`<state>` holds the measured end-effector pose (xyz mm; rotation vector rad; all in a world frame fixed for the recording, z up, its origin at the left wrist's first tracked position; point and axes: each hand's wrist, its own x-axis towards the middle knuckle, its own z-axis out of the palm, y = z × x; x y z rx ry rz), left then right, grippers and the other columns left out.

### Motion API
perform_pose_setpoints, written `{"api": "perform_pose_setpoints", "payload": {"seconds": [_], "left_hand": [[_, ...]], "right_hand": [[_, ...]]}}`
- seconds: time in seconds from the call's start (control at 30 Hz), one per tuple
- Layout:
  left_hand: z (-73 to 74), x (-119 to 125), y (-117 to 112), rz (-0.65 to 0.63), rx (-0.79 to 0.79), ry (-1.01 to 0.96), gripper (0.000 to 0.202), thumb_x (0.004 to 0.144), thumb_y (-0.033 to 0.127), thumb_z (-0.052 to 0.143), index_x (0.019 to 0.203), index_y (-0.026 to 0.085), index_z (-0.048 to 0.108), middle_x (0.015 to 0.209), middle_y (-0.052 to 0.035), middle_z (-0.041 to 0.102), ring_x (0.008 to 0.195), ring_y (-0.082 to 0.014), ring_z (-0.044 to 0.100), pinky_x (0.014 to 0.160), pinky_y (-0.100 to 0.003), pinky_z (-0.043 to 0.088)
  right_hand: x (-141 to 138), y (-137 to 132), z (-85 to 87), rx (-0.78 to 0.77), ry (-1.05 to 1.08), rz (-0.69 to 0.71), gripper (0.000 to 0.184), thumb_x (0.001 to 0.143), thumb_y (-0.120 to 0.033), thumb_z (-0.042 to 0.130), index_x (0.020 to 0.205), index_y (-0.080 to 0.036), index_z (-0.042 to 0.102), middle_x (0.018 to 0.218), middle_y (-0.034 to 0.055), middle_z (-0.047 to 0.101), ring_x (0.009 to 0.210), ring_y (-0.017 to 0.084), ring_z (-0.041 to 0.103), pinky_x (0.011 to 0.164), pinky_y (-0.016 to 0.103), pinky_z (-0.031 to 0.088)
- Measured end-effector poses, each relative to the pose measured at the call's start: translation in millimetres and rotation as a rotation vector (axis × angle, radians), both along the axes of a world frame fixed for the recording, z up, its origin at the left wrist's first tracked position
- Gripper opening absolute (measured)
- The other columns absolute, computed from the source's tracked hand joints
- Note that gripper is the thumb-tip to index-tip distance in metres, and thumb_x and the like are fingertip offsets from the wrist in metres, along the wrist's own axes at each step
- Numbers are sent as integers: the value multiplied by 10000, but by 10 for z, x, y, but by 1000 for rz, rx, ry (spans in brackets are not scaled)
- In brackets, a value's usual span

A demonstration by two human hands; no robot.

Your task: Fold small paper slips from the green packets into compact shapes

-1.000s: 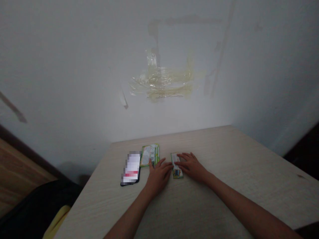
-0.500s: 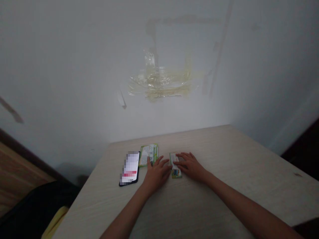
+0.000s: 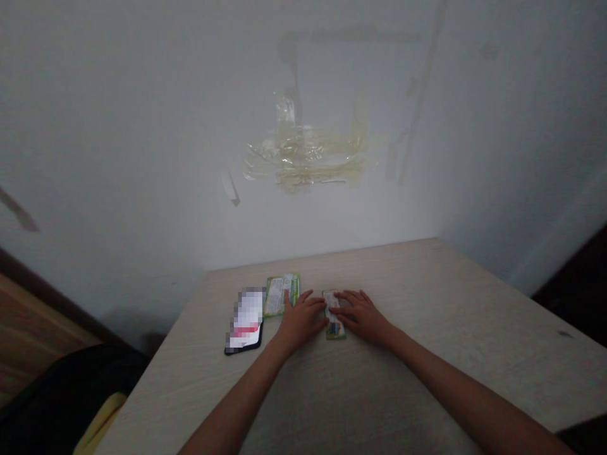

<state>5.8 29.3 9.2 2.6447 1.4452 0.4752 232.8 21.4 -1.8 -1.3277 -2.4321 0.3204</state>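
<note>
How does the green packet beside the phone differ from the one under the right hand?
The left packet looks wider and lies mostly uncovered, with a left hand finger on its edge. The right packet looks narrower and is partly hidden under the right hand. Both are green-edged, printed, and flat on the table.

One wooden table (image 3: 427, 303) is bearing two green printed packets, a left packet (image 3: 279, 294) and a right packet (image 3: 334, 318), and one phone (image 3: 245, 321). Two hands, one left hand (image 3: 298, 319) and one right hand (image 3: 363, 316), are resting on it.
</note>
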Motion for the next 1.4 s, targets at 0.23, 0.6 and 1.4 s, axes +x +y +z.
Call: {"api": "perform_pose_setpoints", "payload": {"seconds": [0.23, 0.6, 1.4], "left_hand": [[17, -10, -3, 17, -7, 44, 360, 848, 511, 564, 1193, 415, 597, 1304, 15, 610, 1370, -326, 338, 1029, -767, -87], [1, -3, -21, 3, 16, 80, 388, 880, 517, 501, 1252, 414, 544, 1352, 24, 573, 1393, -327, 304, 1013, -768, -136], [-24, -30, 14, 12, -25, 76, 434, 873, 546, 496, 1302, 481, 487, 1369, 34, 555, 1377, -352, 314, 1014, -781, -67]], "right_hand": [[-1, 2, -4, 8, -2, -4, 318, 941, -399, 474, 1236, -424, 590, 1450, 11, 445, 1349, 276, 352, 1115, 579, 169], [23, 29, -28, -6, 53, 9, 321, 936, -403, 486, 1240, -407, 590, 1458, 6, 444, 1354, 275, 357, 1114, 588, 158], [128, 108, -53, 97, 144, -82, 196, 860, -387, 617, 1000, -338, 745, 1299, 72, 565, 1259, 262, 438, 1065, 446, 356]]}}
